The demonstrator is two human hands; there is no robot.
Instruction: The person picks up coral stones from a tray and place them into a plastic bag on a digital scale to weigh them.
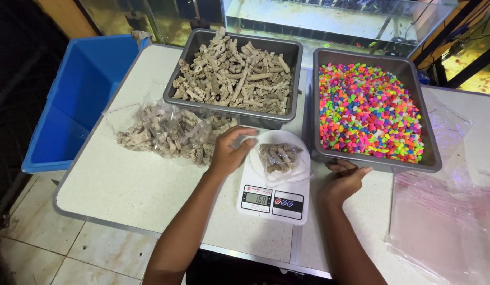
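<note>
Left hand (pixel 230 150) curled loosely at the edge of the white digital scale (pixel 275 195), fingertips touching the rim of the clear plastic bag (pixel 281 158) of pale, knobbly coral-like pieces sitting on the weighing platform, seemingly to steady it while the display reads. Right hand (pixel 344 182) resting on the tabletop (pixel 139 184) just beside the scale, fingers half-bent, gripping nothing, touching the near wall of the grey tray (pixel 371 161). Heaped in that tray, glossy rounded pebbles in bright mixed colours (pixel 367 108). Behind the scale, a second grey tray (pixel 176 87) full of rough, branching beige coral fragments (pixel 237 76), close enough for scooping. Left of it, filled clear bags (pixel 171 134) of the same material lying in a cluster. Flat empty transparent bags (pixel 445 216) stacked at far right. Blue plastic crate (pixel 76 100) beside the tabletop, a glass tank (pixel 329 18) behind.
</note>
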